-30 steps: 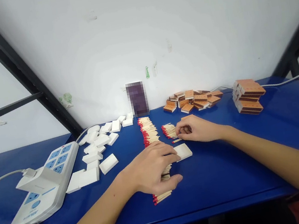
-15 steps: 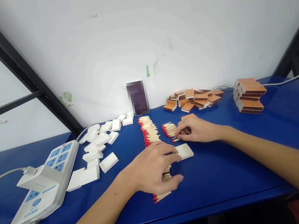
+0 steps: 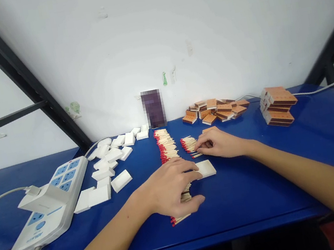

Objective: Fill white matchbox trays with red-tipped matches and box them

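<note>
My left hand (image 3: 177,185) lies over the long row of red-tipped matches (image 3: 166,144), its fingers apart and hiding part of the row. Its fingertips reach the left end of a white matchbox tray (image 3: 206,168) that stands with its hollow side up. My right hand (image 3: 215,144) is closed in a pinch at the plain ends of a smaller group of matches (image 3: 188,143). A matchstick (image 3: 197,155) at the near side of this group runs to its fingertips. Under and behind that hand, an orange matchbox sleeve (image 3: 208,129) is partly hidden.
White matchbox trays (image 3: 112,155) are scattered at the left, beside a power strip (image 3: 76,179) with a plugged-in charger (image 3: 43,203). Orange matchboxes (image 3: 216,110) lie heaped at the back, and more are stacked (image 3: 278,105) at the right. A blurred dark rectangle (image 3: 154,109) stands at the wall.
My right fingers have shifted very slightly at the small group, and the near matches there lie a little differently. My left hand and the tray keep their places.
</note>
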The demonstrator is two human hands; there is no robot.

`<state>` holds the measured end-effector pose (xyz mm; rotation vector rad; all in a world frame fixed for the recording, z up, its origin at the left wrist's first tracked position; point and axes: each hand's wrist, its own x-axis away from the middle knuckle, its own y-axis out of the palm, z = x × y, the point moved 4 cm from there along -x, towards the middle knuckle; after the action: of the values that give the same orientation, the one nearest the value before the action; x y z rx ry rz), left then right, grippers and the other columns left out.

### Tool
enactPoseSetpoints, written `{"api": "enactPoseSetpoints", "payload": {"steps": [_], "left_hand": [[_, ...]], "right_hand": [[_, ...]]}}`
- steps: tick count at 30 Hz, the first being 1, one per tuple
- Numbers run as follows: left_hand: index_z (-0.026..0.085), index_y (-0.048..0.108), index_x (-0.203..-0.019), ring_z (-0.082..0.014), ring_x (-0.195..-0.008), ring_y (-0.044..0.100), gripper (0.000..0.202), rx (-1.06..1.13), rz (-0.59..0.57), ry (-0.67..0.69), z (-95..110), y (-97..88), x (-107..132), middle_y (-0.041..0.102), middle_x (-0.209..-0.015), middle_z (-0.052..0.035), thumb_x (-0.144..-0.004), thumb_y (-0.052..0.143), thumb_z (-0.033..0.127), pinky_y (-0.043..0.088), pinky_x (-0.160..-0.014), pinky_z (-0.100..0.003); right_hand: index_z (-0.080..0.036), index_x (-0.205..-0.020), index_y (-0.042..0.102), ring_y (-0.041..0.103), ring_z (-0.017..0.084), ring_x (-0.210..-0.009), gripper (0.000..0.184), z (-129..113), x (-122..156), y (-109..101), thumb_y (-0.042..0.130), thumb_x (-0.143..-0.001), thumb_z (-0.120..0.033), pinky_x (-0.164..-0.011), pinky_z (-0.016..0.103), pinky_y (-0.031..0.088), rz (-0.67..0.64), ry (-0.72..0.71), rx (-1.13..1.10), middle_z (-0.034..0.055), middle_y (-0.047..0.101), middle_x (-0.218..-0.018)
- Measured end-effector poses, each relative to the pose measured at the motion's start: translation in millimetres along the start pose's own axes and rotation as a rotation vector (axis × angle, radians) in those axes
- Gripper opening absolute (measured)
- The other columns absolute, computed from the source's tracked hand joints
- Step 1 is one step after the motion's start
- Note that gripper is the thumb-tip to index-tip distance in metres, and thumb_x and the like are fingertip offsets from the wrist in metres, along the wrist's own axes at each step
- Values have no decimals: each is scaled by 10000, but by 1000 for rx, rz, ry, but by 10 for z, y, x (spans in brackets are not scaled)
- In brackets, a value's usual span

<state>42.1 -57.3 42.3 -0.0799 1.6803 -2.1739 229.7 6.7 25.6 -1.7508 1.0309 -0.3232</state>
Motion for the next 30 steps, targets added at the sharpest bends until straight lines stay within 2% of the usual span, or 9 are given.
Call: {"api": "enactPoseSetpoints", "payload": {"steps": [6, 15, 19, 25, 30], "left_hand": [[144, 681, -1156, -291, -1033, 639, 404, 6, 6, 8, 10, -10, 5, 667, -1191, -127, -859, 618, 411, 468, -978, -428], [154, 686, -1128, -281, -1028, 644, 372, 5, 13, 15, 16, -7, 1, 668, -1181, -125, -861, 623, 405, 477, -968, -423], [153, 686, -1132, -283, -1016, 648, 378, 12, 5, 7, 15, -4, 3, 670, -1176, -124, -865, 614, 410, 473, -970, -423], [149, 677, -1154, -281, -1033, 647, 398, 1, -8, 9, 26, -2, 4, 661, -1195, -125, -870, 613, 421, 472, -976, -420], [156, 680, -1151, -272, -1006, 656, 396, -13, 5, 9, 23, 5, 5, 668, -1176, -117, -859, 628, 418, 472, -977, -425]], "right_hand": [[-183, -785, 741, 505, 149, -614, 206, -12, 5, -1, 565, -866, -251, -622, 281, 397, -41, 23, -20, 14, 641, -615], [-192, -816, 745, 482, 140, -592, 167, -35, 19, -4, 591, -847, -249, -616, 278, 397, -68, 47, -54, -6, 606, -592], [-181, -804, 736, 478, 129, -577, 182, -38, 20, 10, 611, -856, -303, -575, 265, 384, -106, 68, -126, -1, 617, -623], [-184, -878, 740, 479, 129, -559, 230, 34, 3, 18, 561, -893, -327, -569, 257, 379, 9, 58, -80, -9, 589, -597], [-191, -880, 730, 465, 126, -555, 229, 89, -2, 55, 572, -902, -355, -576, 252, 372, 53, 23, -32, -18, 561, -580]]}}
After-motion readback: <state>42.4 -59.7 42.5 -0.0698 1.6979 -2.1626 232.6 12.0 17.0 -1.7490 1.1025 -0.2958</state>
